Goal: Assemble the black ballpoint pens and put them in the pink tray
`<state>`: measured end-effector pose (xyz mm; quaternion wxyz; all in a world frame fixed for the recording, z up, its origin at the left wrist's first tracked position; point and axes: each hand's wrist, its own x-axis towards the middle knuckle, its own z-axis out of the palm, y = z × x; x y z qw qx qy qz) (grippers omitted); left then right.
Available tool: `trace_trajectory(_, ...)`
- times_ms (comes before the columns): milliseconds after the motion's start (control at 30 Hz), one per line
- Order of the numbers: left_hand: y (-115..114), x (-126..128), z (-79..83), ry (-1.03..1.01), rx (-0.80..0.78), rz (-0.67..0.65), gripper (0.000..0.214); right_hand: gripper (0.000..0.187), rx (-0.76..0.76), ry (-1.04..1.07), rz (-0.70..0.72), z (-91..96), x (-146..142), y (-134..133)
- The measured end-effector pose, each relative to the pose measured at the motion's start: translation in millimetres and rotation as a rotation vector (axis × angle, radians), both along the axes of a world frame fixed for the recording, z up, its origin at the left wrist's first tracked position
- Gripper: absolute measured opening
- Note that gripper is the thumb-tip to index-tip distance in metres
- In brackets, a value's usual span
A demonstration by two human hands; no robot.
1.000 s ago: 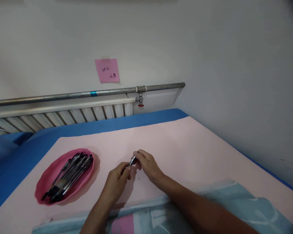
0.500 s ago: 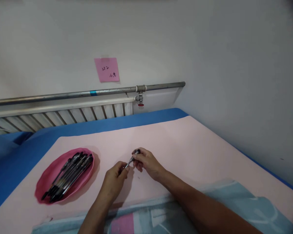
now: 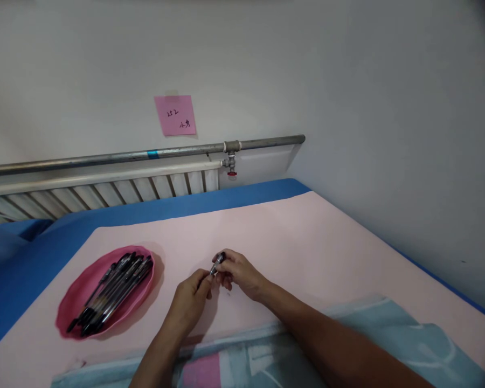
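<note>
Gripping 1 pen (image 3: 219,262) over 1 pink sheet (image 3: 267,231): left hand (image 3: 191,297) clamped on its lower end, right hand (image 3: 239,274) on its upper. Leftward, 1 bowl (image 3: 75,296) holds pens (image 3: 115,293) too jumbled to count.

Pink note (image 3: 175,122) on pale wall (image 3: 267,70) above metal pipe (image 3: 105,158) and white radiator (image 3: 101,176).

The left hand (image 3: 189,299) is hiding one end of a pen (image 3: 218,262); the right hand (image 3: 242,274) is covering part of its side. Other pens (image 3: 115,291) in the bowl (image 3: 69,306) are overlapping too closely to count. The view's bottom edge is cutting off the blanket (image 3: 404,331).
</note>
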<state>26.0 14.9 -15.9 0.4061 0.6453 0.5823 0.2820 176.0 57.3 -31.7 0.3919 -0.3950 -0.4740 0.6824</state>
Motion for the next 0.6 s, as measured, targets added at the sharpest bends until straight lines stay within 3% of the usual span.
trace_trajectory(600, 0.2, -0.9, 1.7, 0.053, 0.026, 0.028, 0.029, 0.018, -0.004, -0.030, 0.021, -0.5, -0.4, 1.7)
